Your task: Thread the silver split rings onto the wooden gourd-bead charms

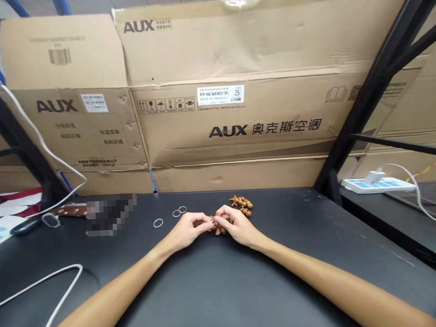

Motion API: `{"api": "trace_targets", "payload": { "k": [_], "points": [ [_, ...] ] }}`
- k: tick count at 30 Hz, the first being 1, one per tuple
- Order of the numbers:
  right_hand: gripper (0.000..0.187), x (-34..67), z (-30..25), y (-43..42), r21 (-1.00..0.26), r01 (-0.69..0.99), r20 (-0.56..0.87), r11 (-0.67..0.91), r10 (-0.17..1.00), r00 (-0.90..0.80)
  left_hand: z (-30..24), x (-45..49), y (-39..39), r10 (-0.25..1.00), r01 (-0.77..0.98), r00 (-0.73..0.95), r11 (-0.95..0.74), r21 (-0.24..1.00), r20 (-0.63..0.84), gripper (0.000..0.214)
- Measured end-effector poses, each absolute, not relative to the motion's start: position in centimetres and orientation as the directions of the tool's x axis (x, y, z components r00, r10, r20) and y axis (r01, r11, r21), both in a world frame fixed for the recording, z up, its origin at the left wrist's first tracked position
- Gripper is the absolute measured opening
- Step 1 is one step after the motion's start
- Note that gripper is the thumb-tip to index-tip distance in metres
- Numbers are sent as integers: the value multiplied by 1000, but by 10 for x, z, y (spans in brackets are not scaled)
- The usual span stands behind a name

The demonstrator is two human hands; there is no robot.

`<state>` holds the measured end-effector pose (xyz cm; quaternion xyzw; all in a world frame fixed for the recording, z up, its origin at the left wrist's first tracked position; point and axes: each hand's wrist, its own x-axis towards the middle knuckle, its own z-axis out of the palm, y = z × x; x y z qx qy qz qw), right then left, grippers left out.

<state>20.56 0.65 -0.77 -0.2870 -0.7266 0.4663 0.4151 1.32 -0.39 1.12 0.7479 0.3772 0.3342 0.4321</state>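
My left hand and my right hand meet above the black table, fingertips nearly touching. Between the right thumb and fingers is a small brown gourd-shaped pendant, partly covered. The left thumb and forefinger are pinched at its near end, where a small bright glint shows; what they grip is hidden. Beyond the right hand lies a cluster of similar brown gourd pendants. To the left of my hands, a silver metal ring lies alone, and two more rings lie close together.
Cardboard panels stand along the table's back edge. At left are a pixelated dark object, a brown spotted strap and a white cable. A black metal frame and a white power strip are at right.
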Motion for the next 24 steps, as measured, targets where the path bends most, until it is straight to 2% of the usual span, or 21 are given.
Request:
{"api": "trace_targets", "payload": {
  "k": [18,24],
  "points": [
    [29,205,-10,6,-939,14,291,342,820,-493,15,11,-3,832,224,530,-322,920,163,24],
    [28,205,-8,3,-922,47,308,385,800,-515,14,8,-1,836,237,520,-341,910,178,25]
  ]
}}
